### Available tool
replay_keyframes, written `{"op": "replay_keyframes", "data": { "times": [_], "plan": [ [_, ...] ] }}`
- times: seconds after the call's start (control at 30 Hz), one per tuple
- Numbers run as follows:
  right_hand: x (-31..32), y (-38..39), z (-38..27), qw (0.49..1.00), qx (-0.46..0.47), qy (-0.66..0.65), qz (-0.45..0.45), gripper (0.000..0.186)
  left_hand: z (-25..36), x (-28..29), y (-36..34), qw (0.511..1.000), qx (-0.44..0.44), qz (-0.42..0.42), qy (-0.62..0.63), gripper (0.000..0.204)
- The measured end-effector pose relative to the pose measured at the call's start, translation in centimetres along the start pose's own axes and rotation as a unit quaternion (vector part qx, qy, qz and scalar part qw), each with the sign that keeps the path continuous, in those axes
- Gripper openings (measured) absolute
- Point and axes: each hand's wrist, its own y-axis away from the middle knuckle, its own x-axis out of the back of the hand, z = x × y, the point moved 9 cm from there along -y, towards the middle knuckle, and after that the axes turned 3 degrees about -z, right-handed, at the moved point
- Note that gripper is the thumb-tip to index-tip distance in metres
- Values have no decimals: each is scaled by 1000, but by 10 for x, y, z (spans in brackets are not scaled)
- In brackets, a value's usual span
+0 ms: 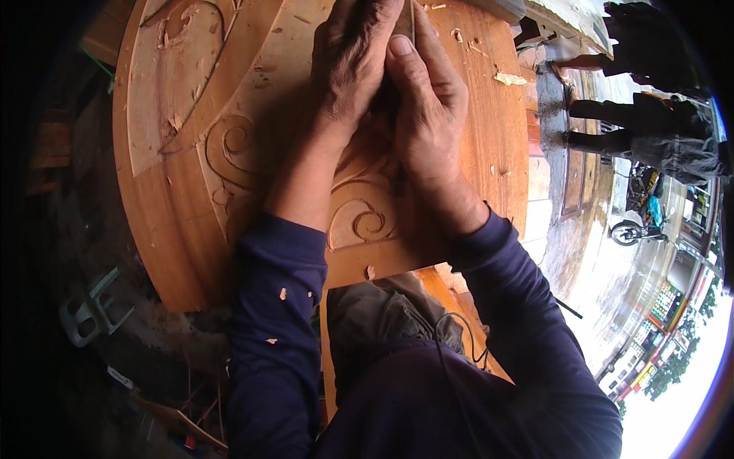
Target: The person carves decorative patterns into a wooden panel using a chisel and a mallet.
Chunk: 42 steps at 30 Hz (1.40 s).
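Note:
A wooden panel (157,222) with carved scrolls and curving outlines lies in front of me. Both my hands are close together over its far middle part. My right hand (430,111) is closed round a narrow, dark, flat-sided tool (414,21), with the thumb on its near side; most of the tool is covered. Pressed against it from the left is my left hand (353,65), closed, its fingertips cut off by the upper edge. Whether the tool is a carving chisel I cannot make out. Below the hands, a carved scroll (369,222) shows on the panel.
Wood shavings (511,79) lie scattered on the panel, with a few on my left sleeve. A pale plastic chair (95,310) stands on the dark floor at left. At right, people (650,126) stand on wet pavement near a parked motorcycle (638,229).

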Motion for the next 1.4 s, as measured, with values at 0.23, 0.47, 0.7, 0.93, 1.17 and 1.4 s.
{"op": "replay_keyframes", "data": {
  "times": [0.23, 0.47, 0.7, 0.93, 1.17, 1.4],
  "plan": [
    [15, -8, -5, 996, 60, -64, 15, 53, 17, -9, 2, 1000, -9, -4, -3, 55],
    [13, -10, -6, 991, 108, 69, -24, 53, 7, -5, 2, 1000, -1, -13, -5, 48],
    [17, -3, -2, 994, 108, -6, -9, 51, 3, -14, 6, 998, 35, -42, 5, 47],
    [26, -2, -16, 984, 167, 59, 23, 50, 11, -24, 3, 996, -17, -81, 36, 50],
    [35, 12, -27, 972, 210, 61, 83, 51, -3, -41, 11, 981, 91, -161, 52, 51],
    [20, 12, -22, 989, 71, 87, 94, 34, 11, -18, 8, 988, 147, -56, 2, 71]
  ]
}}
